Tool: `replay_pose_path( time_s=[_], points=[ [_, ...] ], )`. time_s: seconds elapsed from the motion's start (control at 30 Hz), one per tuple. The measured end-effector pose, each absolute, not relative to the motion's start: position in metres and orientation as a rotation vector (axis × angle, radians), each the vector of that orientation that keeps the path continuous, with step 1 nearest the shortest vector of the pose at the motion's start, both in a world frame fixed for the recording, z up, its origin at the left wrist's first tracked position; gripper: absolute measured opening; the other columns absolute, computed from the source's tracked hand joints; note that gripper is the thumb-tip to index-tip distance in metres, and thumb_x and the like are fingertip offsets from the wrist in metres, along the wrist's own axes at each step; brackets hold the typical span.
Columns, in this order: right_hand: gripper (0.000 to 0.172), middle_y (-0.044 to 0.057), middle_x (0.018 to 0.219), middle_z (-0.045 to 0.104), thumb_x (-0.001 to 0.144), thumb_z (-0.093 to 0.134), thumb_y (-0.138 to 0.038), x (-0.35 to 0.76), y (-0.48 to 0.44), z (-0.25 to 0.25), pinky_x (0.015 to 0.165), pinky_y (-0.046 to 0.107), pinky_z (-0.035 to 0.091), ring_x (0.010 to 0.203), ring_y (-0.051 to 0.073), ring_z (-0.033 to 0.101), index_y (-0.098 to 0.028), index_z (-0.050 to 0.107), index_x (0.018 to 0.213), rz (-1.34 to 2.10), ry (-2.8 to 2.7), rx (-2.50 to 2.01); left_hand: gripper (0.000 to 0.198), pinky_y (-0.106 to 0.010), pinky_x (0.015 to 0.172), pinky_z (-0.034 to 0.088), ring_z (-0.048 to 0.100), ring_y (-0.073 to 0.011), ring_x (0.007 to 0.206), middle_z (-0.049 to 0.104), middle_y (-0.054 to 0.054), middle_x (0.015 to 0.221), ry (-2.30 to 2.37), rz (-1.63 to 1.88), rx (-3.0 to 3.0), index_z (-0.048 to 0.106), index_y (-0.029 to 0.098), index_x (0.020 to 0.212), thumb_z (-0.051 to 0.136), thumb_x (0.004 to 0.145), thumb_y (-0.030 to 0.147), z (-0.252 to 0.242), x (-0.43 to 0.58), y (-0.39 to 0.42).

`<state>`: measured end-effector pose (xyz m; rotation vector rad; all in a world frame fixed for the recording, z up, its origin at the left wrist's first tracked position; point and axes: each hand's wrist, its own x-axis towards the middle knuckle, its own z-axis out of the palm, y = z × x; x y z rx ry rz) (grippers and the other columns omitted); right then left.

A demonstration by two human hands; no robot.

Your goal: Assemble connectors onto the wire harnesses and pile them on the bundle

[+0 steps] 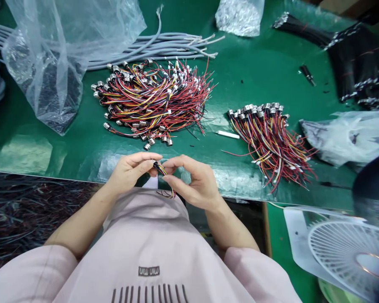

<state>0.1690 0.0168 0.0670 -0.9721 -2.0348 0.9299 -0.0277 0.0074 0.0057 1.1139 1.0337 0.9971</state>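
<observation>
Larger wire pile (pixel 151 101) left on table (pixel 255 71), smaller pile (pixel 270 139) right, bag (pixel 60 54) far left.

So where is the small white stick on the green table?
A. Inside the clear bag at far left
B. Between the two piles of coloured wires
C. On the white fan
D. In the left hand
B: the white stick lies on the bare table, between the big wire pile and the smaller pile.

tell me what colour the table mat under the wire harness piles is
Green: the table mat is glossy dark green, seen in the head view.
</observation>
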Motion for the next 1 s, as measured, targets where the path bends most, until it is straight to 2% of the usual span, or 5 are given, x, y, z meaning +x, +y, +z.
replay_pose_path(
  time_s=[0.33,0.57,0.8,0.9,1.0],
  points=[
    [0.012,-0.003,0.074,0.064,0.085,0.055,-0.009,0.173,0.021,0.063,0.064,0.021,0.047,0.066,0.008,0.058,-0.019,0.059,0.082,0.959,-1.993,-0.998,0.031,-0.025,0.064,0.054,0.068,-0.0145,0.063,0.072,-0.003,0.065,1.04,0.992,1.155,0.075,0.015,0.103,0.065,0.087,0.04,0.011,-0.026,0.008],
    [0.027,0.003,0.083,0.065,0.085,0.045,-0.002,0.181,0.025,0.062,0.073,0.027,0.051,0.082,0.013,0.062,-0.019,0.065,0.082,0.959,-2.055,-0.916,0.028,-0.022,0.06,0.053,0.066,-0.0129,0.06,0.072,-0.003,0.064,1.073,1.036,1.188,0.076,0.015,0.099,0.066,0.087,0.039,0.013,-0.024,0.009],
    [0.004,0.005,0.088,0.065,0.085,0.064,-0.017,0.179,0.017,0.055,0.062,0.023,0.051,0.071,0.011,0.06,-0.018,0.067,0.087,1.063,-1.991,-0.978,0.022,-0.017,0.057,0.053,0.066,-0.0105,0.058,0.074,-0.002,0.066,1.075,1.067,1.2,0.077,0.017,0.097,0.07,0.083,0.033,0.014,-0.023,0.007],
    [0.007,0.005,0.084,0.066,0.086,0.06,-0.014,0.178,0.011,0.051,0.068,0.025,0.052,0.077,0.013,0.062,-0.018,0.065,0.083,1.035,-1.979,-0.993,0.019,-0.015,0.056,0.053,0.067,-0.0097,0.058,0.076,-0.002,0.071,1.077,1.031,1.24,0.079,0.019,0.095,0.073,0.08,0.03,0.014,-0.024,0.005],
    [0.011,0.005,0.082,0.068,0.087,0.057,-0.014,0.181,0.006,0.05,0.068,0.025,0.051,0.077,0.013,0.063,-0.017,0.065,0.08,1.15,-1.935,-1.013,0.016,-0.014,0.056,0.053,0.068,-0.01,0.061,0.077,-0.003,0.078,1.041,0.994,1.281,0.079,0.021,0.093,0.074,0.08,0.028,0.014,-0.025,0.005]
  ],
)
